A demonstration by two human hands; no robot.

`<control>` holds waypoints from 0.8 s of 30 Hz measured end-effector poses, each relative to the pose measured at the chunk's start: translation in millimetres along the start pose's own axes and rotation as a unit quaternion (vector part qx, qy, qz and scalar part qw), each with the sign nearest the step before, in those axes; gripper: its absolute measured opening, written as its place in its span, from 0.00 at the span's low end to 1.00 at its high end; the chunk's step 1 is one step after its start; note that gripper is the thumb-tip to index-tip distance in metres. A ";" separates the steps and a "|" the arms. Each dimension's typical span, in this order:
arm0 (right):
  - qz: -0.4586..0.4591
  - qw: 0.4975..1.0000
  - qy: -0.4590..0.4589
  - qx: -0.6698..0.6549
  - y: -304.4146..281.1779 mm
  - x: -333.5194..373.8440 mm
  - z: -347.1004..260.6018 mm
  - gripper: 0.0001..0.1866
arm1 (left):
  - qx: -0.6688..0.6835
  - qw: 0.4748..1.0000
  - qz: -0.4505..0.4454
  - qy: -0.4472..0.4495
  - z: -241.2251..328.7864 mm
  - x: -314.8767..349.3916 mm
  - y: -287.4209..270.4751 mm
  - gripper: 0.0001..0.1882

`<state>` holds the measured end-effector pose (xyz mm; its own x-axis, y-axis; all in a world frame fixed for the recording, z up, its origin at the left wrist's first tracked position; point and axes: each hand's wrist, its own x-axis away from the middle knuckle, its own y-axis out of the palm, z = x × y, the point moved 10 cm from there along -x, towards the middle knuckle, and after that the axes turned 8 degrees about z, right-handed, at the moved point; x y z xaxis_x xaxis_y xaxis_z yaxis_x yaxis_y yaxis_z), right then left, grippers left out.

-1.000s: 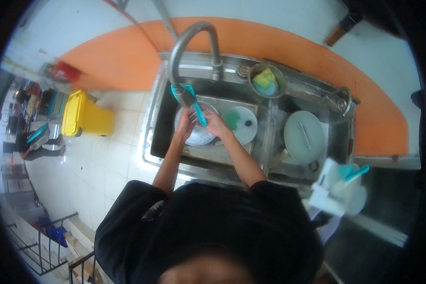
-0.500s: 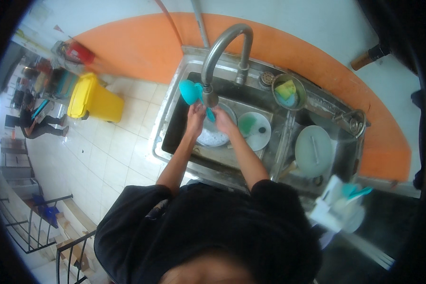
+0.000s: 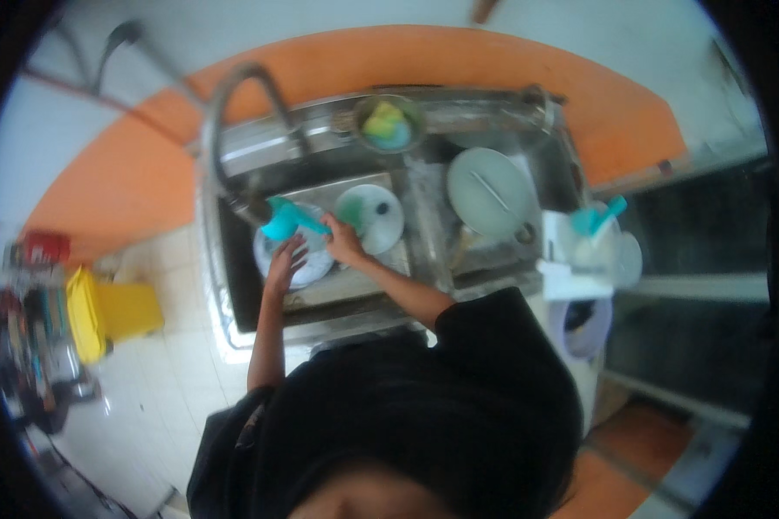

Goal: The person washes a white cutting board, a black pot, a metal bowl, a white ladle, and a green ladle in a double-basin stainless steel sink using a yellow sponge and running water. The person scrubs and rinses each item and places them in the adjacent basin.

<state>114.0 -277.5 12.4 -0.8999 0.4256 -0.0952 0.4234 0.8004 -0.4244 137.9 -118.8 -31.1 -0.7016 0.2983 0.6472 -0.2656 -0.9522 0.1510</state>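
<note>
Over the left sink basin (image 3: 244,294), my right hand (image 3: 344,242) is closed round the handle end of a turquoise ladle (image 3: 284,220). The ladle's cup lies under the mouth of the curved faucet (image 3: 253,208). My left hand (image 3: 286,262) is just below the cup, fingers spread and holding nothing; whether they touch the ladle I cannot tell. Beneath both hands sits a round, whitish, sudsy dish (image 3: 316,266). To its right lies a white plate (image 3: 388,233) with a green patch and a dark round spot.
The right basin holds a large pale-green round dish (image 3: 480,203) with a thin stick (image 3: 493,192) across it. A metal bowl (image 3: 414,117) with a yellow-and-blue sponge (image 3: 387,126) stands on the back ledge. White containers (image 3: 567,251) and a lilac tub (image 3: 604,329) are at right.
The view has turned, shifting the sink leftward. The ladle has swung from upright to lying sideways, cup left. My left hand has come off it with fingers spread; my right hand keeps the handle.
</note>
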 end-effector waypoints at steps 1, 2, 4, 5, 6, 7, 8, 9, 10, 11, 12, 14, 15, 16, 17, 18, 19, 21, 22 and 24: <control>0.003 1.000 0.013 0.010 -16.0 11.1 8.4 0.15 | -0.036 0.999 -0.010 -0.026 -15.6 -1.3 0.0 0.24; -0.007 0.999 0.045 0.021 -29.1 22.1 18.7 0.15 | -0.075 0.996 -0.015 -0.048 -31.6 -1.3 -3.3 0.25; 0.030 0.998 0.055 0.028 -68.1 36.4 23.6 0.14 | -0.115 0.990 -0.022 -0.075 -55.6 -4.3 -15.9 0.25; 0.043 0.997 0.057 0.033 -89.4 39.5 24.5 0.14 | -0.119 0.990 -0.010 -0.073 -61.8 -9.3 -25.2 0.23; 0.090 0.994 0.057 0.025 -117.4 42.0 24.2 0.14 | -0.122 0.990 0.004 -0.071 -68.5 -15.6 -34.9 0.22; 0.134 0.990 0.052 0.015 -145.2 45.5 21.6 0.14 | -0.135 0.989 0.024 -0.050 -70.1 -23.9 -45.2 0.21; 0.167 0.983 0.074 0.008 -171.9 50.8 24.8 0.14 | -0.102 0.994 0.034 -0.034 -72.5 -30.3 -54.7 0.21; 0.242 0.970 0.021 0.023 -211.2 58.6 12.4 0.15 | -0.082 0.995 0.054 -0.015 -74.2 -37.5 -66.0 0.19; 0.304 0.952 -0.007 0.041 -252.1 69.5 6.1 0.16 | -0.071 0.994 0.084 0.006 -73.8 -45.7 -79.0 0.18; 0.356 0.933 0.000 0.055 -290.8 82.5 6.3 0.16 | -0.085 0.987 0.138 0.019 -72.9 -56.2 -95.3 0.17; 0.408 0.908 0.016 0.091 -332.9 98.4 7.3 0.16 | -0.102 0.974 0.198 0.033 -72.7 -63.0 -112.0 0.15; 0.527 0.831 0.017 0.178 -418.1 139.5 0.8 0.18 | -0.180 0.948 0.244 0.096 -63.3 -70.8 -129.8 0.13; 0.571 0.802 0.028 0.172 -454.1 162.1 3.1 0.20 | -0.223 0.932 0.253 0.134 -56.0 -73.4 -132.1 0.13; 0.625 0.775 0.058 0.074 -490.5 182.8 18.9 0.21 | -0.266 0.914 0.277 0.129 -56.6 -73.0 -138.0 0.12; 0.631 0.739 0.138 0.190 -523.3 199.7 20.2 0.21 | -0.275 0.912 0.263 0.155 -53.4 -72.7 -133.9 0.12; 0.633 0.716 0.190 0.226 -548.4 214.4 24.4 0.23 | -0.281 0.915 0.267 0.110 -60.9 -74.5 -136.1 0.12; 0.623 0.719 0.219 0.217 -565.8 221.8 31.6 0.25 | -0.318 0.893 0.267 0.171 -50.3 -68.9 -128.1 0.12; 0.638 0.720 0.258 0.086 -593.2 230.3 52.4 0.30 | -0.350 0.888 0.240 0.179 -49.0 -67.6 -114.4 0.13; 0.647 0.713 0.267 -0.034 -597.5 231.9 67.3 0.32 | -0.336 0.895 0.228 0.185 -48.1 -67.4 -108.9 0.14; 0.606 0.726 0.280 -0.163 -600.7 222.1 81.6 0.38 | -0.326 0.902 0.214 0.183 -50.0 -70.4 -99.7 0.14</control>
<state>-348.7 -698.2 172.7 0.2994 0.9331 0.1993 0.9538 -0.2870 -0.0893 180.7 -41.5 -129.1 -0.9721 0.0281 0.2330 -0.1673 -0.7792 -0.6040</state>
